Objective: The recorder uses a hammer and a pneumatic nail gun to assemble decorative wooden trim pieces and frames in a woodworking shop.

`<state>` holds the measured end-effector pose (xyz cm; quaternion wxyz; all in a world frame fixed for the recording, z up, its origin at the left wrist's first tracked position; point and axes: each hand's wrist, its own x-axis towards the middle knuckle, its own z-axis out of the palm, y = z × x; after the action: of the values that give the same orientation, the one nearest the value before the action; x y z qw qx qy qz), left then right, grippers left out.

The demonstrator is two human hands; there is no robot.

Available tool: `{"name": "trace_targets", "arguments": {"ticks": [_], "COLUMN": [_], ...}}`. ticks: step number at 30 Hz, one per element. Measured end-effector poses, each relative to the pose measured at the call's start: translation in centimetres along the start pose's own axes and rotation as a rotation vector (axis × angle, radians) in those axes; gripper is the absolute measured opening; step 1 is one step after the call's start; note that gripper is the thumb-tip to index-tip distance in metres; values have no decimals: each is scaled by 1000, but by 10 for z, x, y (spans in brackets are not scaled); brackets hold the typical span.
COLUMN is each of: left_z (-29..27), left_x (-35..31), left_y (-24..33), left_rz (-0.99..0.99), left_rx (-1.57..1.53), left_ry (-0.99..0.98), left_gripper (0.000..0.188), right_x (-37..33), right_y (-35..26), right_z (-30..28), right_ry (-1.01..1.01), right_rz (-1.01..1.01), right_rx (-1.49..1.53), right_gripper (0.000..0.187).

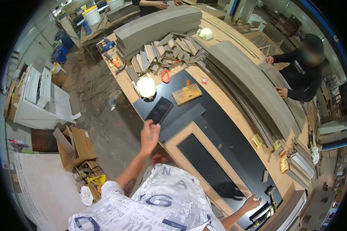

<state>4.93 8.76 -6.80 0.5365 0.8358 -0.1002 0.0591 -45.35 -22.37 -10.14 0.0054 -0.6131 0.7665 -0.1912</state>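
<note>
My left hand (150, 134) is closed at the near end of a black, flat rectangular block (159, 109), whose exact kind I cannot make out. A tan rectangular wooden frame (218, 149) lies in front of me on a black board (235, 143), which shows through its opening. By the frame's near right corner is my right hand (253, 202), fingers apart and nothing visible in them. A yellowish-brown block (187, 94) rests on the board beyond the black one, with red-handled scissors (165, 76) farther off.
Stacked grey boards (250, 82) run along the far right, where a person in black (304, 73) touches them. Loose wood offcuts (162, 52) and a white wad (145, 87) lie on the bench. Hammers (272, 196) lie at the right. A cardboard box (77, 146) stands on the floor.
</note>
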Motion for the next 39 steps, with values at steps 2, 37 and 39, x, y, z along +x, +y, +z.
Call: {"name": "trace_targets", "arguments": {"ticks": [2, 37, 39], "left_z": [-10, -29, -10], "left_x": [78, 186, 194], "left_y": [-17, -86, -114], "left_rz": [103, -156, 37], "left_rx": [152, -248, -95], "left_ry": [-131, -461, -279], "left_gripper": [45, 38, 34], "right_x": [-34, -236, -236], "right_y": [-51, -381, -354], "right_z": [11, -166, -139], "right_ry": [-39, -1366, -1474], "right_rz": [126, 157, 173], "right_rx": [175, 2442, 2480], "right_gripper": [47, 80, 79]}}
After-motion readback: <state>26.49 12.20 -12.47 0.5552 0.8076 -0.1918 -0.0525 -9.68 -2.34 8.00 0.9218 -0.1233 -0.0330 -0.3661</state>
